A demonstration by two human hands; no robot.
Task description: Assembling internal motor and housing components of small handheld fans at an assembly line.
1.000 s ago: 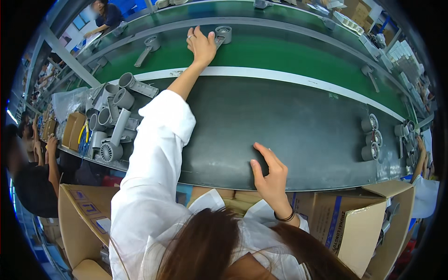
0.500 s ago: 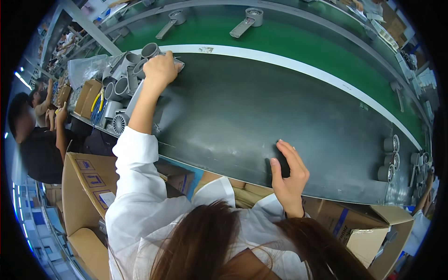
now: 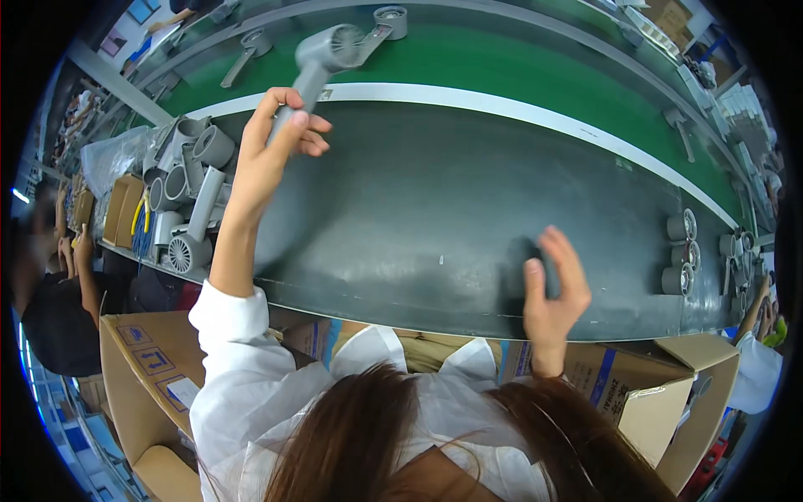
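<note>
My left hand (image 3: 266, 159) is closed round the handle of a grey handheld fan (image 3: 322, 60), raised above the table with its round grilled head pointing up and away. The head is slightly blurred. My right hand (image 3: 559, 293) hovers over the near part of the dark table (image 3: 418, 201), thumb and fingers apart, holding nothing. To the left of my left forearm lies a pile of grey round housings (image 3: 177, 182), with another grilled fan piece (image 3: 191, 249) at the table's near edge.
Past a white strip (image 3: 468, 99), a green conveyor belt (image 3: 502, 67) carries more grey fan pieces (image 3: 390, 23). Several round grey parts (image 3: 679, 280) stand at the right. Cardboard boxes (image 3: 150, 368) sit below the table. Yellow-handled pliers (image 3: 142, 213) lie at the left. A co-worker (image 3: 67, 309) is beyond.
My left hand has lifted the fan from the pile's far end. My right hand has shifted rightward, still open. The whole view has turned a little.
</note>
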